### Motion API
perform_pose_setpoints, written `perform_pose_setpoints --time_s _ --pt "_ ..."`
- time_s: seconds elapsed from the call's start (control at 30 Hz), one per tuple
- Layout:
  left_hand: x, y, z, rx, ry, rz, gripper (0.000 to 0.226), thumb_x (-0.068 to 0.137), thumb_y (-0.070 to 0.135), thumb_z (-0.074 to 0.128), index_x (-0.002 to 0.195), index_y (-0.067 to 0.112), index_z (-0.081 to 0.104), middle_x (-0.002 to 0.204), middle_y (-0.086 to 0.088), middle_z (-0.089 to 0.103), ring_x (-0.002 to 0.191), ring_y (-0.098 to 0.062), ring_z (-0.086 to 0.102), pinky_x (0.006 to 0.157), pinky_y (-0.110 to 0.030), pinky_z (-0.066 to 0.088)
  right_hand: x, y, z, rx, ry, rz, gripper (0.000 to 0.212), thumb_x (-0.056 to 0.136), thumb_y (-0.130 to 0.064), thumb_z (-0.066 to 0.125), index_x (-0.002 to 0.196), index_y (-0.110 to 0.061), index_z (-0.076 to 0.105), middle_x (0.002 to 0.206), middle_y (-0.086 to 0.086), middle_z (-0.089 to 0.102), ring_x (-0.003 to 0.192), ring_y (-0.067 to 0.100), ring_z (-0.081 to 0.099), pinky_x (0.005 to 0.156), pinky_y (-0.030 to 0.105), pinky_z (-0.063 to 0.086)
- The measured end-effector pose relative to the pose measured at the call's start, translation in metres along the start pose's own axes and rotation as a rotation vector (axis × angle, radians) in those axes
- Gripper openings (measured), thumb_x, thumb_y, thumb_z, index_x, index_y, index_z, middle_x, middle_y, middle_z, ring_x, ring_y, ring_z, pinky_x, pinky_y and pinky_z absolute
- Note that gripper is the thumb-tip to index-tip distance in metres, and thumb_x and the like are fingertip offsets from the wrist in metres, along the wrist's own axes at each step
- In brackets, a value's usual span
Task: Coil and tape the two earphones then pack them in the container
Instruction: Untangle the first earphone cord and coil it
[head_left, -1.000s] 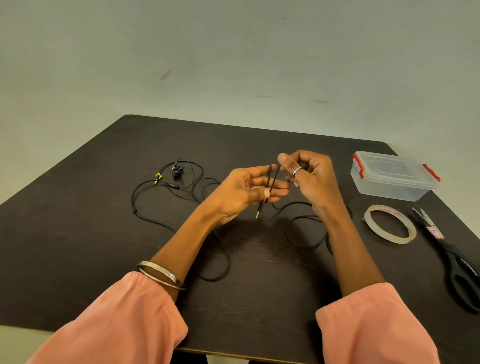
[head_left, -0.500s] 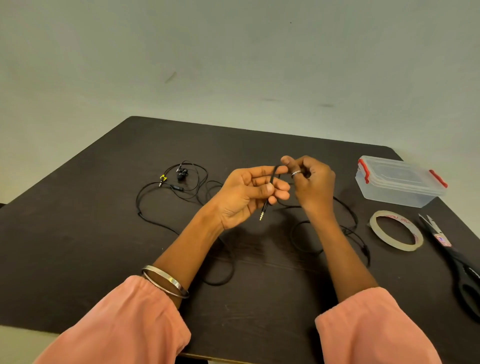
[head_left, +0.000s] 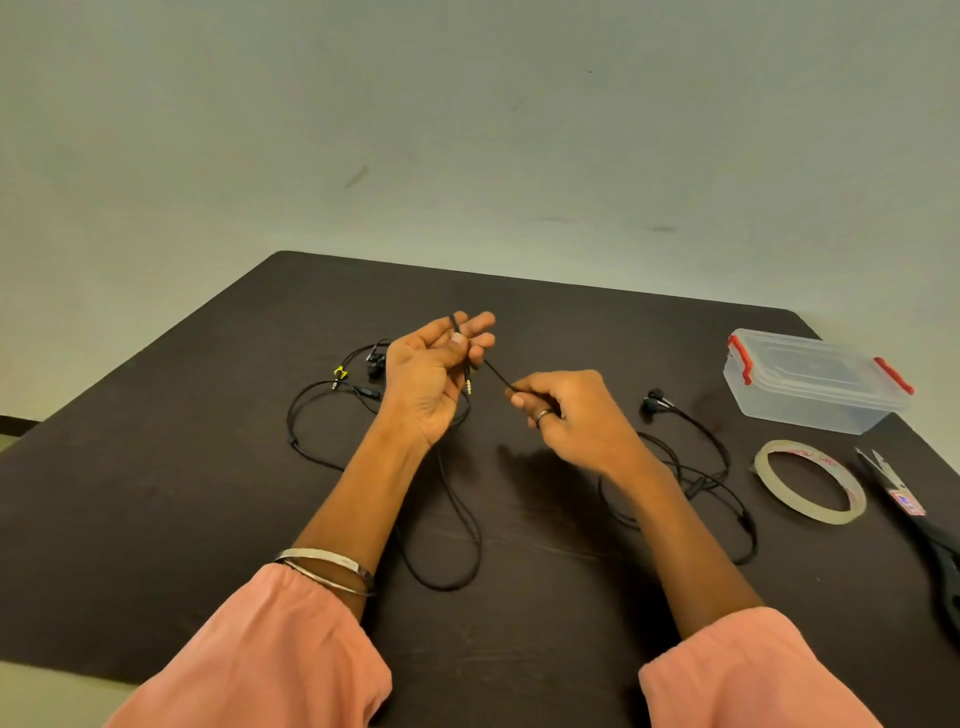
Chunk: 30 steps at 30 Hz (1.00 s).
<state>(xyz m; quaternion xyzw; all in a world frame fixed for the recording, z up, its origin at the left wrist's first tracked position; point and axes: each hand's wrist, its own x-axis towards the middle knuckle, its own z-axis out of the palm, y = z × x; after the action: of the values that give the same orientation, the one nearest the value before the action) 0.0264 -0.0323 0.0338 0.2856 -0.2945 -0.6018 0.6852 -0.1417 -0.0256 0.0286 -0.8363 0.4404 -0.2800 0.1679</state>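
Observation:
My left hand (head_left: 434, 371) is raised palm up above the table, its thumb pinning the plug end of a black earphone cable (head_left: 457, 525) against the fingers; the gold plug hangs below the thumb. My right hand (head_left: 566, 415) pinches the same cable a short way to the right, and the stretch between the hands is taut. This cable trails over the table to its earbuds (head_left: 653, 400) on the right. A second black earphone (head_left: 332, 402) with a yellow tag lies loose at the left. The clear container (head_left: 810, 384) with red latches stands closed at the far right.
A roll of tape (head_left: 810, 488) lies flat in front of the container. Black-handled scissors (head_left: 930, 535) lie along the right edge of the dark table (head_left: 156, 493). A pale wall stands behind the table.
My right hand has drawn away from the left, down and to the right, pulling the cable taut. My left hand has lifted slightly, and the cable now passes over its fingers.

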Motion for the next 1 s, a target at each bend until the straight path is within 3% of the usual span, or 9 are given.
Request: perform_pose_setpoints --time_s 0.17,0.3,0.37,0.43,0.53,0.67,0.73,0.83,1.0 --pt "-0.002 -0.010 0.002 0.278 -0.013 0.047 0.017 0.096 -0.011 0.043 0.101 -0.001 0.056 0.100 -0.018 0.070 0.083 -0.020 0.073 0.073 -0.024 0.059 0.000 -0.006 0.001 -0.236 -0.191 -0.124 0.018 0.093 -0.022 0.056 0.079 -0.013 0.065 0.069 -0.005 0.059 0.060 0.008 0.049 0.061 0.032 0.042" --pt "-0.002 -0.014 0.002 0.514 -0.100 0.057 0.022 0.095 -0.011 0.044 0.100 0.007 0.057 0.101 -0.017 0.069 0.081 -0.014 0.073 0.074 -0.023 0.059 -0.003 -0.005 -0.009 -0.250 -0.047 -0.170 0.014 0.087 -0.026 0.060 0.085 -0.016 0.070 0.077 -0.002 0.067 0.070 0.017 0.059 0.065 0.039 0.050" --pt "-0.004 -0.015 0.003 0.550 -0.169 0.022 0.026 0.095 -0.012 0.043 0.113 0.004 0.054 0.097 -0.012 0.070 0.077 -0.011 0.072 0.071 -0.021 0.058 -0.004 -0.004 -0.017 -0.161 0.030 -0.164 0.009 0.085 -0.021 0.066 0.085 -0.015 0.072 0.074 -0.006 0.067 0.066 0.007 0.058 0.063 0.032 0.047" --pt "-0.007 -0.015 0.005 0.592 -0.254 0.006 0.033 0.095 -0.014 0.041 0.113 0.010 0.053 0.094 -0.006 0.070 0.075 -0.006 0.072 0.069 -0.017 0.056 -0.007 -0.003 -0.023 -0.070 0.082 -0.140 0.006 0.085 -0.017 0.070 0.084 -0.013 0.074 0.069 -0.014 0.064 0.061 -0.003 0.055 0.061 0.017 0.040" --pt "-0.010 -0.018 0.007 0.671 -0.367 -0.022 0.041 0.095 -0.014 0.042 0.126 0.012 0.049 0.098 -0.003 0.069 0.080 -0.005 0.071 0.077 -0.020 0.056 -0.011 0.000 -0.030 0.022 0.163 -0.080 0.006 0.084 -0.019 0.072 0.083 -0.014 0.076 0.066 -0.006 0.067 0.059 0.006 0.056 0.054 0.016 0.037" --pt "-0.015 -0.023 0.008 0.756 -0.569 -0.075 0.040 0.097 -0.011 0.038 0.131 0.005 0.049 0.108 -0.017 0.067 0.089 -0.013 0.070 0.085 -0.026 0.056 -0.012 0.007 -0.039 0.201 0.299 -0.011 0.006 0.079 -0.019 0.077 0.078 -0.013 0.075 0.070 0.002 0.071 0.063 0.020 0.065 0.060 0.034 0.050" --pt "-0.018 -0.023 0.009 0.749 -0.677 -0.073 0.040 0.098 -0.009 0.036 0.133 0.008 0.047 0.108 -0.015 0.068 0.092 -0.016 0.070 0.082 -0.024 0.054 -0.012 0.011 -0.042 0.257 0.330 0.016 0.003 0.078 -0.018 0.077 0.077 -0.016 0.075 0.073 0.001 0.073 0.068 0.021 0.068 0.066 0.039 0.055" --pt "-0.019 -0.025 0.010 0.707 -0.768 -0.088 0.040 0.100 -0.005 0.034 0.134 0.013 0.044 0.101 -0.008 0.071 0.081 -0.015 0.069 0.075 -0.024 0.050 -0.012 0.018 -0.044 0.340 0.370 0.043 0.007 0.076 -0.020 0.078 0.078 -0.013 0.076 0.074 0.001 0.074 0.070 0.020 0.070 0.067 0.040 0.056" --pt "-0.021 -0.031 0.013 0.537 -0.709 -0.220 0.034 0.102 0.000 0.032 0.131 0.001 0.050 0.076 -0.004 0.064 0.055 -0.009 0.047 0.059 -0.021 0.040 -0.010 0.029 -0.044 0.420 0.479 0.070 0.004 0.078 -0.019 0.076 0.077 -0.016 0.075 0.075 -0.001 0.073 0.069 0.016 0.067 0.064 0.031 0.053"
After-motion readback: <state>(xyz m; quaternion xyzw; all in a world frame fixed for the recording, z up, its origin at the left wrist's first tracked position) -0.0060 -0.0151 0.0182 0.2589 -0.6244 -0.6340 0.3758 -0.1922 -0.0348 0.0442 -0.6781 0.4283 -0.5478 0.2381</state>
